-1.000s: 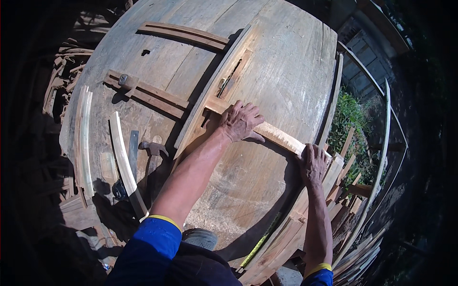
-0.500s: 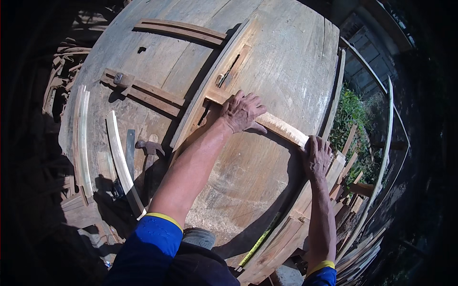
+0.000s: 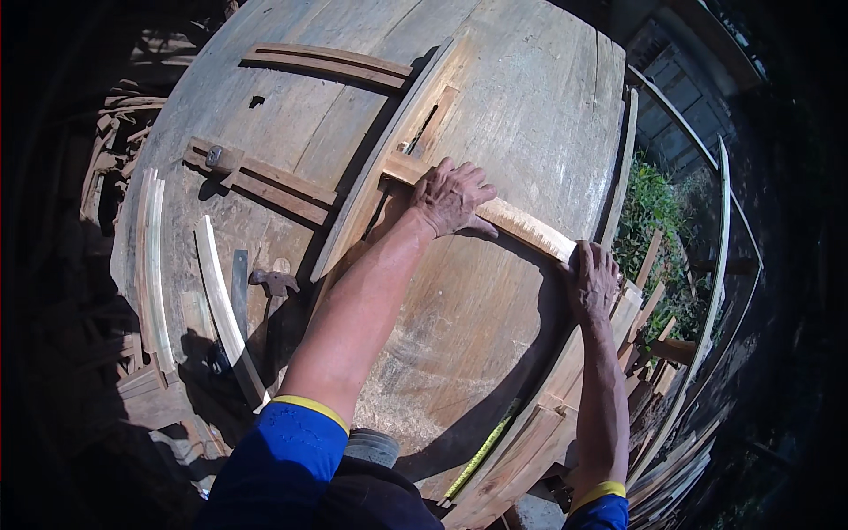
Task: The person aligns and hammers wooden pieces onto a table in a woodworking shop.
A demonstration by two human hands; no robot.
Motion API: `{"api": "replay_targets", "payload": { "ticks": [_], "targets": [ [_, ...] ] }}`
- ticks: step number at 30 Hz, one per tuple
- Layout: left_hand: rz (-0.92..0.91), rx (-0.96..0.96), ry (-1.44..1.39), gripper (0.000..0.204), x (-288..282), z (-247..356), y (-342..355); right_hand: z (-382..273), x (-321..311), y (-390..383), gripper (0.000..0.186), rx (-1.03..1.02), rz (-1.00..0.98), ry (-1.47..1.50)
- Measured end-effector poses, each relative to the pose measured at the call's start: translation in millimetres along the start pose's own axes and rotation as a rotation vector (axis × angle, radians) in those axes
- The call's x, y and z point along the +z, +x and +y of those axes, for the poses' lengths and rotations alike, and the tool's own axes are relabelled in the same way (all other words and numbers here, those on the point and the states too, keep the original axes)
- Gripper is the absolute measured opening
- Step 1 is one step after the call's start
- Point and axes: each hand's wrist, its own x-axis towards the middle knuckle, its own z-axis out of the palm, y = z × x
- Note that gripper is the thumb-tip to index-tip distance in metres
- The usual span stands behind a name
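Observation:
A narrow pale wooden batten (image 3: 526,225) lies crosswise, its left end meeting a long board (image 3: 411,108) with a slot in it. My left hand (image 3: 449,201) grips the batten near that end, thumb along the lower edge. At the batten's right end my right hand (image 3: 590,283) is closed over it, beside a stack of thicker boards (image 3: 558,406). A yellow measuring tape (image 3: 477,455) lies stretched along the stack. A claw hammer (image 3: 276,283) and a flat metal strip (image 3: 239,287) rest left of my left forearm.
The worn wooden worktop (image 3: 543,97) carries paired rails (image 3: 325,62), another pair with a metal-headed tool (image 3: 216,159), and pale strips (image 3: 216,274) at left. Scrap wood (image 3: 119,132) lies beyond the left edge. Long laths (image 3: 717,221) and green plants (image 3: 654,203) are off the right.
Both of my hands, still on the batten, have shifted slightly up and to the right in the picture, along with the batten. The hammer and rails appear slightly further left.

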Motion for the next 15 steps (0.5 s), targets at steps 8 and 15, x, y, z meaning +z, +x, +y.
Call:
{"api": "replay_targets", "payload": {
  "ticks": [8,15],
  "targets": [
    [0.061,0.034,0.026,0.071,-2.1,-9.1,15.7,2.4,0.6,13.9,0.061,0.016,0.003,0.002],
    [-0.129,0.009,0.052,0.065,-13.2,-14.9,39.4,-0.6,8.7,13.8,0.061,0.070,0.029,-0.022]
  ]
}}
